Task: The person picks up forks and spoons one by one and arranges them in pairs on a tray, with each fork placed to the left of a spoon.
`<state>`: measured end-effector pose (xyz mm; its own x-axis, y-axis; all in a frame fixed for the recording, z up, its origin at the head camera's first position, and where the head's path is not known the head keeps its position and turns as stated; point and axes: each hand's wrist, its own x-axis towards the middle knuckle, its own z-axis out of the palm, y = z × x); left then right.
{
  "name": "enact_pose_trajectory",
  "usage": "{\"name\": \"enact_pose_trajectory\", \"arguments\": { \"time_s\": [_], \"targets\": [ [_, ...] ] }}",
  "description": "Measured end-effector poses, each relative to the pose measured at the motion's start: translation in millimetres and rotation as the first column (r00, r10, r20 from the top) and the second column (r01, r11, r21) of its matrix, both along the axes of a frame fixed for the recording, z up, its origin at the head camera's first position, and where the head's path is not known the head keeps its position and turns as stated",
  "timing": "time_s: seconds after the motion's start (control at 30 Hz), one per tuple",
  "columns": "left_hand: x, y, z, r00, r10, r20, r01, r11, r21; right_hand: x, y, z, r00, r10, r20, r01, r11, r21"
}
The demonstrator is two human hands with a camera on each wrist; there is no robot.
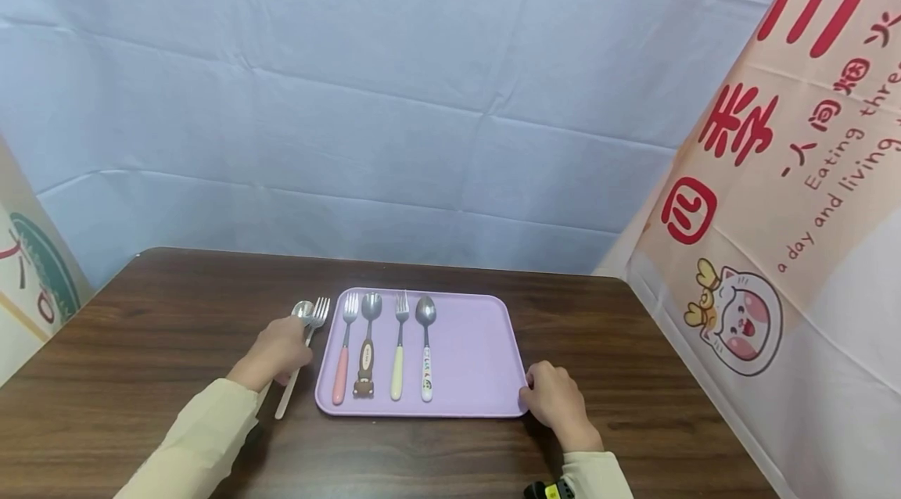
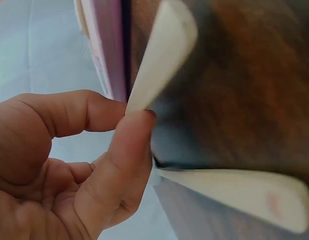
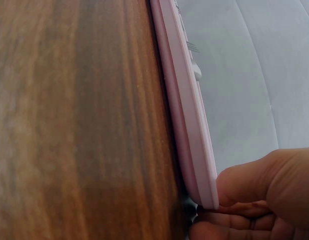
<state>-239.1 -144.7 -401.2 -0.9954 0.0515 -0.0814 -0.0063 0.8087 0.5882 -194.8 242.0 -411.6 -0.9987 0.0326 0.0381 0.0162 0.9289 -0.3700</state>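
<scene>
My left hand (image 1: 278, 350) pinches the pale handle (image 2: 162, 55) of a fork (image 1: 320, 313) between thumb and finger, left of the tray. Beside that fork lies a spoon (image 1: 303, 309), partly hidden by the hand; a second pale handle (image 2: 244, 195) shows on the table in the left wrist view. At the near right corner of the lilac tray (image 1: 472, 358), my right hand (image 1: 558, 401) grips the rim, thumb above and fingers below. On the tray stand in a row a pink-handled fork (image 1: 341, 374), a brown bear-handled spoon (image 1: 366, 362), a yellow-handled fork (image 1: 397, 370) and a white patterned-handled spoon (image 1: 426, 370).
The tray sits on a dark wooden table (image 1: 176, 311). Behind it hangs a pale blue cloth (image 1: 352, 131), and a printed banner (image 1: 774, 170) hangs along the right side.
</scene>
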Motion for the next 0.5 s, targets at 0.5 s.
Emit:
{"name": "enact_pose_trajectory", "arguments": {
  "time_s": [0.5],
  "targets": [
    [-8.2,-3.0,12.0,1.0,0.025,-0.003,-0.024,0.998,0.054,0.2,0.2,0.1,1.0,0.0,-0.001,0.0,1.0,0.005]
  ]
}}
